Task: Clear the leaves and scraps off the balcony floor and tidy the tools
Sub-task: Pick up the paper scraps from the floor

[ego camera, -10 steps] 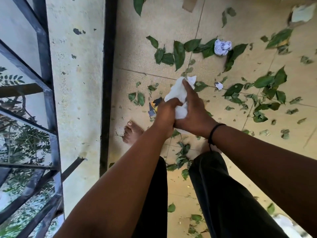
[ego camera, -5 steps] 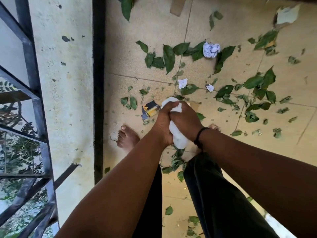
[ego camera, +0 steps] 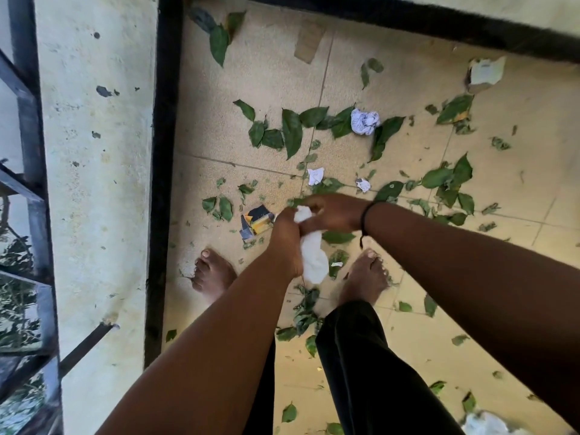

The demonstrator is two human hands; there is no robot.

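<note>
Both my hands meet over the tiled balcony floor (ego camera: 238, 98), above my bare feet. My left hand (ego camera: 285, 240) is closed around a white crumpled wad (ego camera: 312, 255) that hangs below the fist. My right hand (ego camera: 332, 211) pinches the wad's top end. Green leaves (ego camera: 292, 130) lie scattered across the tiles, with more leaves (ego camera: 445, 180) to the right. A crumpled paper ball (ego camera: 364, 120) sits among them. Two small paper scraps (ego camera: 315, 175) lie just beyond my hands. A torn yellow and black carton (ego camera: 255, 221) lies left of my hands.
A low plastered parapet (ego camera: 94, 183) with a black edge (ego camera: 163, 183) and metal railing (ego camera: 31, 152) runs along the left. A black skirting (ego camera: 408, 23) closes the far side. A cardboard piece (ego camera: 309, 45) and torn paper (ego camera: 485, 73) lie near it. White rubbish (ego camera: 483, 423) sits bottom right.
The white wad went from standing up between my hands to hanging below my left fist. My right hand slid to its top end. The view tilted toward the far wall.
</note>
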